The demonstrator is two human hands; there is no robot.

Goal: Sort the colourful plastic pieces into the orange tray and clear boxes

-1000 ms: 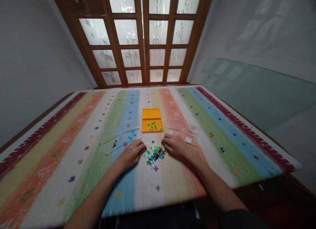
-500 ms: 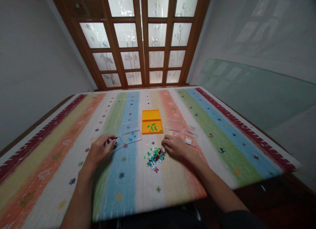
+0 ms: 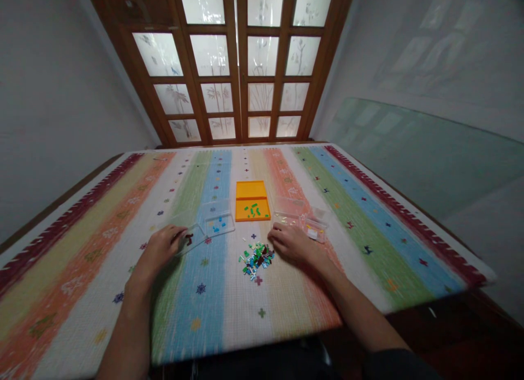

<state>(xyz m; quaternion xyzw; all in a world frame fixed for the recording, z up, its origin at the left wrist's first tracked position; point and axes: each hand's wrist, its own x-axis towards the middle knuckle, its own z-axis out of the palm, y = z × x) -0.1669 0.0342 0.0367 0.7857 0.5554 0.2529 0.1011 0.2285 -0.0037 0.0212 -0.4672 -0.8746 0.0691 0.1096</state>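
Observation:
My left hand [image 3: 162, 246] is at the near left side of a clear plastic box [image 3: 198, 242], its fingers drawn together. Several dark reddish-brown toy bricks [image 3: 189, 239] lie in that box beside the fingertips. Whether a small piece sits in the pinch is hidden. My right hand [image 3: 292, 243] rests on the cloth with curled fingers, right of a pile of mixed small bricks [image 3: 257, 260]. Anything under those fingers is out of sight. The pile holds green, blue, brown and pale pieces.
An open orange case [image 3: 250, 190] with green bricks stands in the middle. Left of it, a clear box [image 3: 232, 227] holds blue bricks. Clear boxes [image 3: 317, 225] with pale and yellow pieces stand beyond my right hand. A striped cloth [image 3: 229, 309] covers the table.
My left hand has shifted slightly left and its fingers have come closer together. The dark brick seen at its fingertips now shows no more there; dark bricks are visible in the box. The right hand stays put.

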